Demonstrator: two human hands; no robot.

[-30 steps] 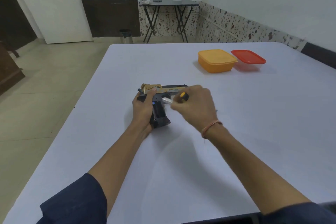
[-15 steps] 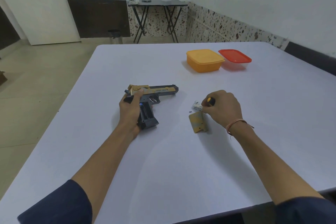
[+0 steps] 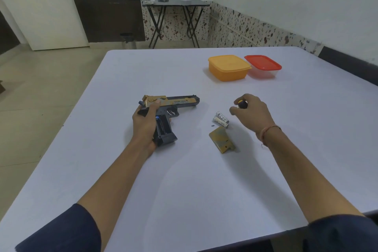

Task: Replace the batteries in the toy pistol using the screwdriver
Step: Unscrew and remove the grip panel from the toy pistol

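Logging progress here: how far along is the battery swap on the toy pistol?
Done: battery cover and screw are off, lying on the table beside two batteries; the grip compartment looks empty. In hand: left hand grips the toy pistol, right hand holds the screwdriver. Left: load batteries, refit cover.

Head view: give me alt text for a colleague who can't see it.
A person's left hand holds a toy pistol flat on a pale table, its grip compartment open. The right hand holds a screwdriver near two batteries lying beside the removed cover.
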